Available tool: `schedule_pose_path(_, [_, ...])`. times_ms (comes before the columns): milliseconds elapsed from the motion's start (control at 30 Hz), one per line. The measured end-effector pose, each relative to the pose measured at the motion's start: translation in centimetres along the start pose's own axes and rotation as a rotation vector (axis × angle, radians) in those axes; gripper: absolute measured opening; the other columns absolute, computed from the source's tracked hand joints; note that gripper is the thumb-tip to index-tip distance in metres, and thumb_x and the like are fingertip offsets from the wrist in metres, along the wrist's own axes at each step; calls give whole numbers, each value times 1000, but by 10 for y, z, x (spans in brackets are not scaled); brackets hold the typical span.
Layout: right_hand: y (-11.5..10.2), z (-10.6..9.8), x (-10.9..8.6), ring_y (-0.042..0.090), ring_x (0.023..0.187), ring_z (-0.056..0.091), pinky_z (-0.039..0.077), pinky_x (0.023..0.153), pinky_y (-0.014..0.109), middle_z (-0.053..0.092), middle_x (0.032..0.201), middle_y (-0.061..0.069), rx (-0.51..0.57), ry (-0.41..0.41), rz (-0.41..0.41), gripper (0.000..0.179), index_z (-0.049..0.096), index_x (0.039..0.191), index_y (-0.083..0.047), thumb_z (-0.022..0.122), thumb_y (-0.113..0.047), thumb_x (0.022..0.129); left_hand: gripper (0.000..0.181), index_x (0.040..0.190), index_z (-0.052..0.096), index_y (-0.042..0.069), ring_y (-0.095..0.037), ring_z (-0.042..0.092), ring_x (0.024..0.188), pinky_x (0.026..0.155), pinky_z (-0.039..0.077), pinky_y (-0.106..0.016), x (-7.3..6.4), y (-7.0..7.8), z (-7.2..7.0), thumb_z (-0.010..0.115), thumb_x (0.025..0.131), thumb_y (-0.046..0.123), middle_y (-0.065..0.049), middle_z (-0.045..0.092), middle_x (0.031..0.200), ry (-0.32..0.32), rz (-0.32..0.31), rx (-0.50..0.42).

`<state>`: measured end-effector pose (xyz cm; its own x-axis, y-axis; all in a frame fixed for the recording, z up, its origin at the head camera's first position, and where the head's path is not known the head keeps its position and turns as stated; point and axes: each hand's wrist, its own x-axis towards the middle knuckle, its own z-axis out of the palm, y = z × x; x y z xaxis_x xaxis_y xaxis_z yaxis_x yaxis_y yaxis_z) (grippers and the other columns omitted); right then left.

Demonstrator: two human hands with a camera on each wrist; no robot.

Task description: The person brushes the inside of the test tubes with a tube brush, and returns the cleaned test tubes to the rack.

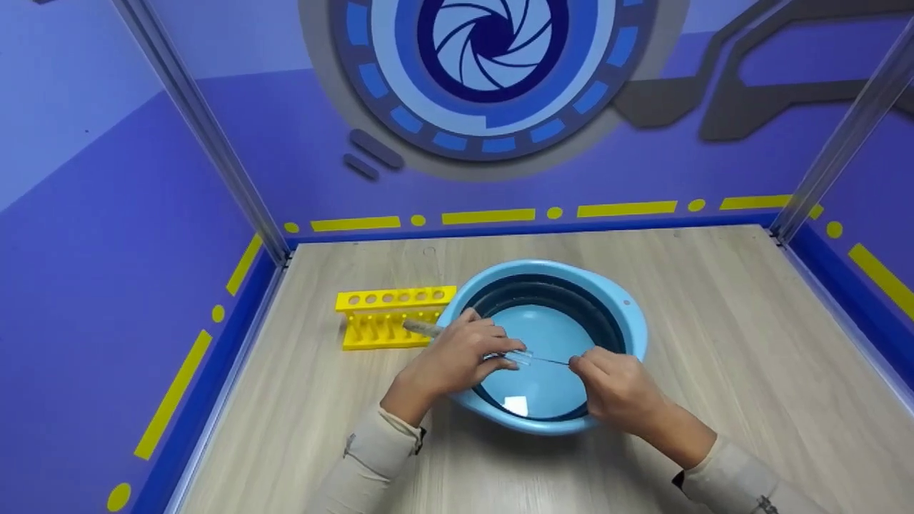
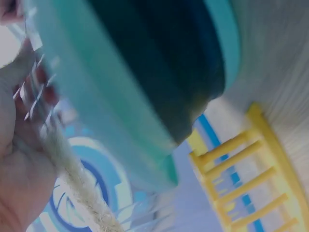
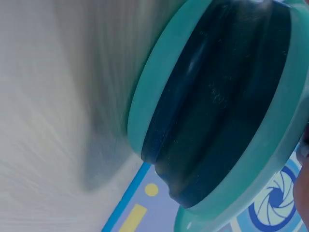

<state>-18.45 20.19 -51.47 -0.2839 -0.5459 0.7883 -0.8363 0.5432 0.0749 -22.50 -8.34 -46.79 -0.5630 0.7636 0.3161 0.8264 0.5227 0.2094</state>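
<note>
Over the blue basin (image 1: 635,314), my left hand (image 1: 463,353) grips a clear test tube (image 1: 523,357) that lies nearly level. Inside the tube sits the pale bristle head (image 2: 72,179) of a test tube brush, its tip end (image 1: 421,328) showing left of the hand. A thin wire handle (image 1: 551,361) runs out of the tube's mouth to the right. My right hand (image 1: 620,385) pinches the end of that wire between thumb and curled fingers. Only a sliver of the right hand (image 3: 302,186) enters the right wrist view.
A yellow test tube rack (image 1: 396,297) stands left of the basin, close against its rim. The basin has a dark folding wall (image 3: 217,96), and a bright reflection shows inside it. Purple panels (image 1: 250,143) enclose the wooden table (image 1: 721,300) at the back and sides.
</note>
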Motion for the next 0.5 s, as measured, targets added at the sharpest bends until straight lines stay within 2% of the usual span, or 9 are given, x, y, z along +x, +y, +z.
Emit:
schedule_pose_path(100, [2,0,3,11,60,60,58,57,22,69,74,2,-46,32,-57,34,71,91,-5,41,-3,106,32,130,78,28,-12,63,95,93,44,-34,-1,0,-10,68,103,42,9,79,103,-33,-13,-26])
schedule_pose_path(233, [5,-2,8,12,60,60,57,55,23,68,73,4,-61,57,-88,35,73,91,-3,41,-2,106,32,129,78,28,-11,62,93,92,44,-33,-2,-3,-15,68,103,43,10,78,101,-22,-8,-24])
schedule_pose_path(367, [7,-3,9,12,59,59,56,54,22,66,71,4,-58,75,-114,34,73,91,-2,42,1,105,35,129,78,28,-11,62,92,91,44,-33,-6,-7,-15,65,103,47,10,78,101,-22,-12,-14])
schedule_pose_path(500, [9,-2,5,12,58,59,56,54,21,67,72,5,-69,70,-116,34,74,92,-2,42,0,105,35,130,78,29,-13,63,93,90,44,-35,-13,-17,-10,67,103,47,9,76,99,-17,-57,-26])
